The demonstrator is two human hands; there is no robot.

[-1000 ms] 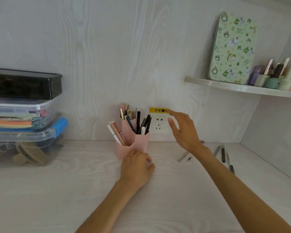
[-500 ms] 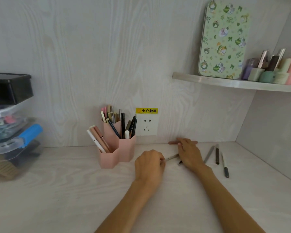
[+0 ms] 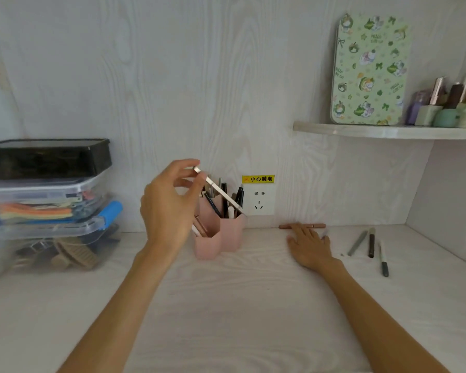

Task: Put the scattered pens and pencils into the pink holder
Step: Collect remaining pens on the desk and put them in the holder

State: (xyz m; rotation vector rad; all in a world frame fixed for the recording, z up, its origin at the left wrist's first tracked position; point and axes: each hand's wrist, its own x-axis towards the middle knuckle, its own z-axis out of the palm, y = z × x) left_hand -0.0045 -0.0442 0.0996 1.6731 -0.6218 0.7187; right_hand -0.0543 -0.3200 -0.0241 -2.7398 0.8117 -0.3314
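Lifted off the desk, left hand [image 3: 170, 208] pinches pen [image 3: 221, 193] slanting tip-down into pink holder [image 3: 221, 232]

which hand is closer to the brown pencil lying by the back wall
Right. The right hand lies flat on the desk with its fingertips at the brown pencil. The left hand is raised well to the left, pinching a silver pen over the pink holder.

A yellow warning sticker [image 3: 258, 179] above the wall socket [image 3: 258, 200] reads "小心触电" — tin lettering too small.
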